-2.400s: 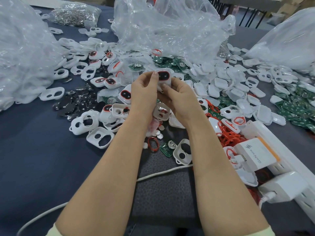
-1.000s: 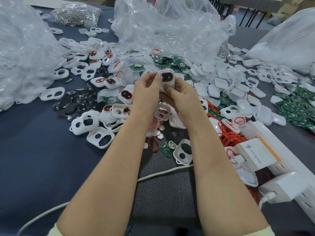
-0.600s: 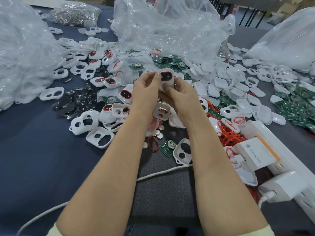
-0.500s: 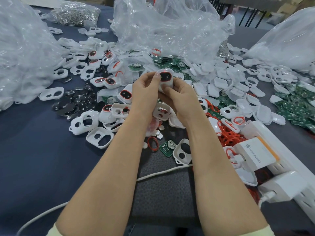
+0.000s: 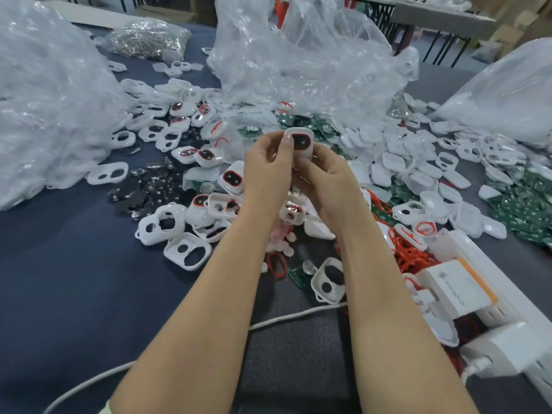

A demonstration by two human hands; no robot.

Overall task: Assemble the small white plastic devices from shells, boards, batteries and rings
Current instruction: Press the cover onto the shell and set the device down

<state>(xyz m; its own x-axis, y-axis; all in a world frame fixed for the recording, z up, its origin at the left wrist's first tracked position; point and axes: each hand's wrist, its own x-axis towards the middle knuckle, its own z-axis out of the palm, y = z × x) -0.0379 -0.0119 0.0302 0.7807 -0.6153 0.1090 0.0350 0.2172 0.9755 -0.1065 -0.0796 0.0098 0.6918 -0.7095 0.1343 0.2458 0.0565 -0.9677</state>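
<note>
Both hands hold one small white device above the middle of the table; its dark oval window has a red rim. My left hand pinches its left edge with the thumb up along the side. My right hand grips it from below and the right. Empty white shells lie at the left of my arms, one more white shell between them. Green boards lie at the right, red rings beside my right forearm, dark round batteries at the left.
Large clear plastic bags stand behind the parts, with another bag at the left. A white power strip with chargers sits at the right edge. A white cable runs under my forearms across the blue cloth.
Both hands stayed in place on the device; it shifted slightly up and turned a little between the fingers.
</note>
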